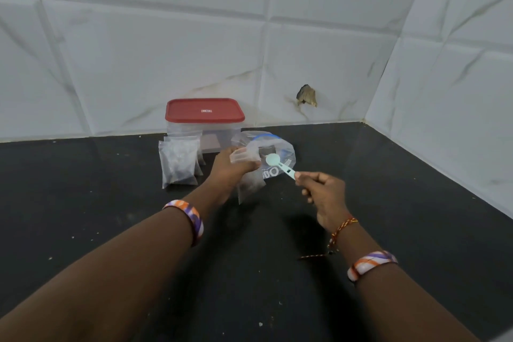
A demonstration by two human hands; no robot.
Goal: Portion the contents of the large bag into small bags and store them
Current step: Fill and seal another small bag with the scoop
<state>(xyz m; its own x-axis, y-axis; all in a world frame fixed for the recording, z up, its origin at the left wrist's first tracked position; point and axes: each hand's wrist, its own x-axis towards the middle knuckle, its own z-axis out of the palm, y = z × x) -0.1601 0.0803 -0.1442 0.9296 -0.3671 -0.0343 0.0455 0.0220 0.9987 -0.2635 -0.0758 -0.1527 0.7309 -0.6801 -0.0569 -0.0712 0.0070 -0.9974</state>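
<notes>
Two hands share our filling step: left hand [231, 165] grips a small clear plastic bag [249, 184] above the tabletop [388, 203]; right hand [323, 191] pinches a mint-green plastic scoop [279, 165] over the big clear zip bag [273, 148]. Next we dip again.

We reach both bare forearms up from the bottom of the frame toward its middle, each with a striped band above the wrist and a thread tied round the right wrist. Our left hand [231, 165], just left of centre, has its fingers curled round a small bag [248, 184]. Our right hand [323, 193], right of centre, pinches a spoon [279, 165] by its handle.
</notes>
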